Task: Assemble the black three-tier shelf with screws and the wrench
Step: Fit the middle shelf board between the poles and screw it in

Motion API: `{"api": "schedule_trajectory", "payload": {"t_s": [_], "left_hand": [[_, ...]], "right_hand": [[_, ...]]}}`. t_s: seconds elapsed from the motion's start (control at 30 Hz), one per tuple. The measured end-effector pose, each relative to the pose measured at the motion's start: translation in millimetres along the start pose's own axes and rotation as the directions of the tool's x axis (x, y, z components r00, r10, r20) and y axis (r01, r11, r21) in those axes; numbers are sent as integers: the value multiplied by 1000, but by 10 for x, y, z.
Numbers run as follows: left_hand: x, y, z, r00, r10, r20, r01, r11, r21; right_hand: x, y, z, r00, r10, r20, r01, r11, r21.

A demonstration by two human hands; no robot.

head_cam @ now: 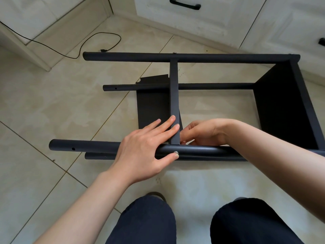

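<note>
Shelf frame [191, 58] lying sideways on floor [52, 106], loose panel [153, 103] underneath, cabinets [211, 20] behind

No readable text, labels, brand marks, numbers or signs anywhere in view.
</note>
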State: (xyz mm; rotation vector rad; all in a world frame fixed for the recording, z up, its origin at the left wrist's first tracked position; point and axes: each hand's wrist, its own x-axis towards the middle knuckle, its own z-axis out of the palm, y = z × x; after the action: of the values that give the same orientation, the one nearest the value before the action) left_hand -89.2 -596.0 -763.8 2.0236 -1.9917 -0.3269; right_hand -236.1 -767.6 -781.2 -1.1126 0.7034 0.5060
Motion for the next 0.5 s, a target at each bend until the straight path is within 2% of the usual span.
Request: {"api": "schedule_trajectory", "payload": {"t_s": [0.13, 0.4, 0.5], "left_hand": [[1, 0, 7, 1000, -1, -3, 1, 1000, 4], [-1, 0, 4, 1000, -1, -7, 1, 1000, 1], [-7, -1, 4, 1000, 0, -8, 0, 1000, -1]], "right_hand": [[10, 21, 9, 999, -20, -32, 19, 1000, -23], [69, 2, 42, 990, 77, -117, -88, 992, -92], [23, -31, 22, 993, 78, -87, -84, 995, -61]]}}
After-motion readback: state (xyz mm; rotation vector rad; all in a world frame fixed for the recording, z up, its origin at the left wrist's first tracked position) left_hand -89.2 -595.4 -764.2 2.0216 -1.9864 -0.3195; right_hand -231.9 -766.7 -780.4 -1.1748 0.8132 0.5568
